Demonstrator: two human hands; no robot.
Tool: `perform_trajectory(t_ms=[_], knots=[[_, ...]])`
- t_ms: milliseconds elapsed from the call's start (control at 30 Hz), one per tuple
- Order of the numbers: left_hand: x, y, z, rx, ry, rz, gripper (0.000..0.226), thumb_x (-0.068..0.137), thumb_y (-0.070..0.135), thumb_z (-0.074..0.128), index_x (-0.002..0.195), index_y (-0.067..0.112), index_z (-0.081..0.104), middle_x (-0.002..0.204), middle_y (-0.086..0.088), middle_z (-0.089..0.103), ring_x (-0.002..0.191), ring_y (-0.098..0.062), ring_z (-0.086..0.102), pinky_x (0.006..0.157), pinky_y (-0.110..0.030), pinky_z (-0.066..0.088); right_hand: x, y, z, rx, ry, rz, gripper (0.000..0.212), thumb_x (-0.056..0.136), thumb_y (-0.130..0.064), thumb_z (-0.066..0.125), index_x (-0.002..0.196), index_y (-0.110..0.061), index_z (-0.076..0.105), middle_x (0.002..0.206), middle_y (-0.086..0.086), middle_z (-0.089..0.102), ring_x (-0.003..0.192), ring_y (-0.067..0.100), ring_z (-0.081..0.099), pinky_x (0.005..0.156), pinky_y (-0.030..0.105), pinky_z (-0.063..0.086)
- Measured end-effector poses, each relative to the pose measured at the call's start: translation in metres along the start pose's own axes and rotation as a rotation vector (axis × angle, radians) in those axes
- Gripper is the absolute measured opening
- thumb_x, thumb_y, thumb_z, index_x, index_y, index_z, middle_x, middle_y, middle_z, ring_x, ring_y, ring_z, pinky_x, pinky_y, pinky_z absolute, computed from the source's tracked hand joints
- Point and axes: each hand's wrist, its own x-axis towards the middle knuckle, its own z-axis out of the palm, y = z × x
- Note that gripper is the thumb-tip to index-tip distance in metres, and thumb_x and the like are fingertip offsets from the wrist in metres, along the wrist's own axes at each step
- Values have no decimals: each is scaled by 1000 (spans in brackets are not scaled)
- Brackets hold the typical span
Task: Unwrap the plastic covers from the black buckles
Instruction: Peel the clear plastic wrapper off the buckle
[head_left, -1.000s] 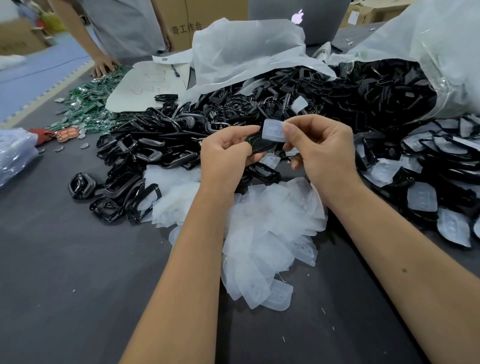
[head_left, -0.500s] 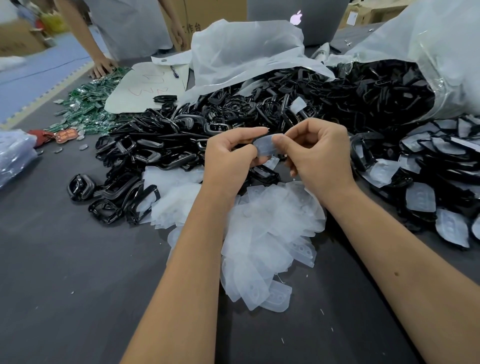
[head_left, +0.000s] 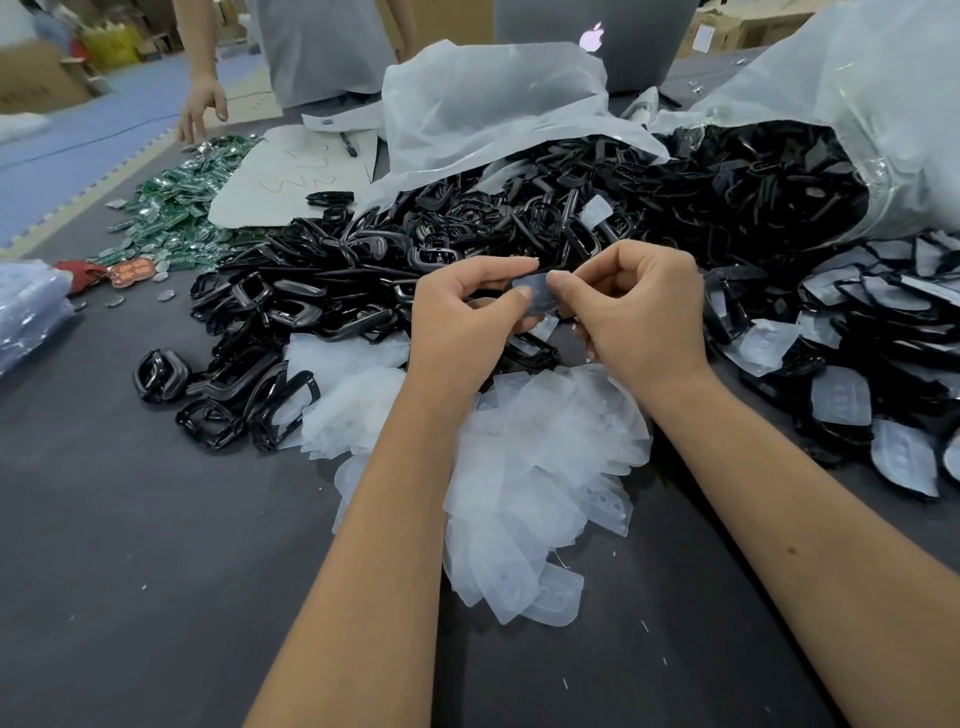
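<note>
Grey felt-like cloth covers the table (head_left: 130, 571), and nearest the camera two bare forearms reach forward across it. Beneath and between them lies a heap of loose plastic covers (head_left: 524, 467), milky and translucent, some showing small moulded holes. Just past that heap the two hands meet above the table. The left hand (head_left: 462, 322) has its fingers curled, with the thumb and forefinger pinching one end of a small plastic-wrapped buckle (head_left: 535, 293); the right hand (head_left: 639, 312) pinches the other end between thumb and forefinger, its remaining fingers folded in. Only a pale patch of the wrap shows between the fingertips, so how far it has come off cannot be told.

To the left, bare black buckles (head_left: 291, 306) spread in a loose pile, a few lying apart at its near edge. To the right sit buckles with covers on (head_left: 852, 395), each with a pale cover over it. Behind both, a large clear plastic bag (head_left: 857, 104) lies open on its side with more black buckles spilling from its mouth. Farther left are green circuit boards (head_left: 176, 208) and a pale card sheet (head_left: 296, 176). At the far edge another person (head_left: 322, 47) stands, one hand lowered over the boards, beside a laptop (head_left: 592, 36).
</note>
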Motion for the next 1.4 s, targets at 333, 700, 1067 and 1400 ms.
perform_trajectory(t_ms=[333,700,1067,1400], knots=[[-2,-2,2,-39,1,15,16,92,-4,70,99,6,79,81,3,77,76,-11,75,67,-23,59,-3,-5,-1,-11,7,7,23,85,-28,86,73,-15,71,56,-2,68,44,11,61,50,25,47],[-2,-2,2,-73,-12,-5,18,90,-8,71,101,5,77,82,0,77,72,-9,73,64,-19,57,-3,-6,-2,-56,32,-5,23,83,-31,87,73,-16,72,62,-6,70,55,9,67,56,25,56],[-4,3,0,-126,7,-70,19,94,-6,67,96,10,77,89,-11,75,74,-16,71,67,-21,57,1,-1,-5,347,-181,352,16,85,-20,86,84,-13,72,64,-5,67,53,9,57,43,22,44],[-4,4,-1,-116,-15,-67,18,94,-5,67,97,10,77,93,-15,76,76,-20,71,67,-25,58,5,0,-5,429,-251,385,17,88,-13,82,74,-18,74,67,2,68,55,11,60,42,21,44]])
